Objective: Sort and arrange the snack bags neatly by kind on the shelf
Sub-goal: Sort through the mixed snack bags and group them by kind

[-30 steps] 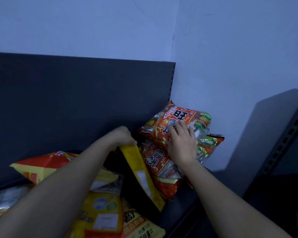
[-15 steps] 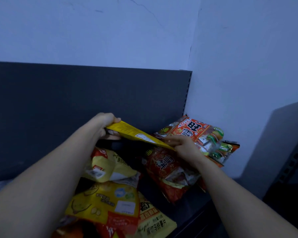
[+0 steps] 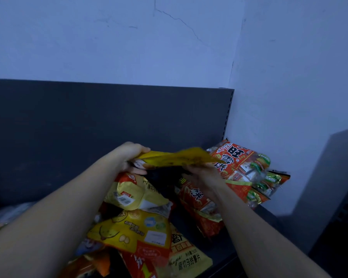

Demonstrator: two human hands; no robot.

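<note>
The shelf [image 3: 229, 247] is a dark metal deck with a dark back panel [image 3: 88, 127], ending on the right in a slotted upright [image 3: 228, 113]. It stands in the corner of a pale, cracked wall [image 3: 109, 47], dimly lit, and a second dark rack [image 3: 340, 197] stands off its right end.

A yellow bag [image 3: 177, 158] is held in the air above the deck, close to the back panel. It lies nearly flat, with its long axis running left to right along the panel. Its blurred right end points at the red cracker bags [image 3: 239, 163] piled in the right back corner. The left hand [image 3: 133, 157] grasps the bag's left end, fingers curled round it. The right hand [image 3: 201, 177] is under the bag's right half; I cannot tell whether it pinches the bag. Yellow chip bags [image 3: 133, 227] lie heaped toward the front edge, beneath the left forearm.
</note>
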